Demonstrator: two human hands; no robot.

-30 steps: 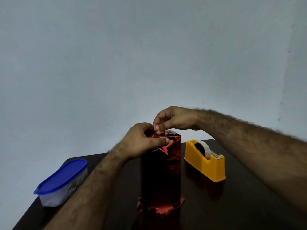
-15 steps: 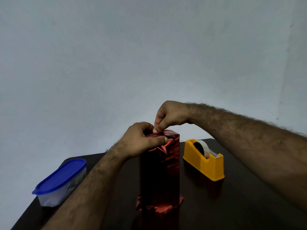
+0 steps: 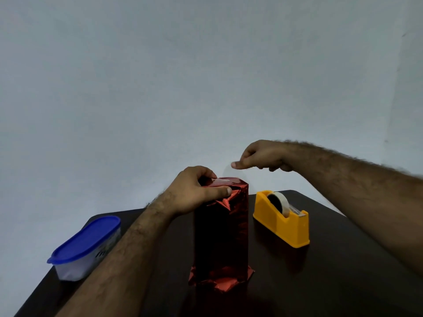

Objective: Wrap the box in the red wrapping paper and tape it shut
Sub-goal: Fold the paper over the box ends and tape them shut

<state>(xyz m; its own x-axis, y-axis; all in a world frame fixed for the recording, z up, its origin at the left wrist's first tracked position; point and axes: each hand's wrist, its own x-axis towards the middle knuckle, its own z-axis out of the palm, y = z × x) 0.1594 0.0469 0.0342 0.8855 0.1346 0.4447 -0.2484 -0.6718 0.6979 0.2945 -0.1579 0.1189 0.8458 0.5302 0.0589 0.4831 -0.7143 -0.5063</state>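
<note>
The tall box [image 3: 220,234], wrapped in shiny red paper, stands upright in the middle of the dark table [image 3: 332,282]. Crumpled paper flares out at its base. My left hand [image 3: 194,191] grips the box's top: the thumb presses the folded paper on the near face and the fingers curl over the top edge. A pale strip of tape [image 3: 223,179] lies on the top fold. My right hand [image 3: 261,156] hovers above and to the right of the box, not touching it. Its fingers are curled, thumb and forefinger tips together, and nothing clearly shows between them.
A yellow tape dispenser [image 3: 282,219] with a white roll sits right of the box. A white tub with a blue lid [image 3: 85,245] lies near the table's left edge. A plain pale wall rises behind the table.
My right hand has lifted off the box's top and moved up and to the right. A strip of tape now shows on the top fold. My left hand keeps its hold.
</note>
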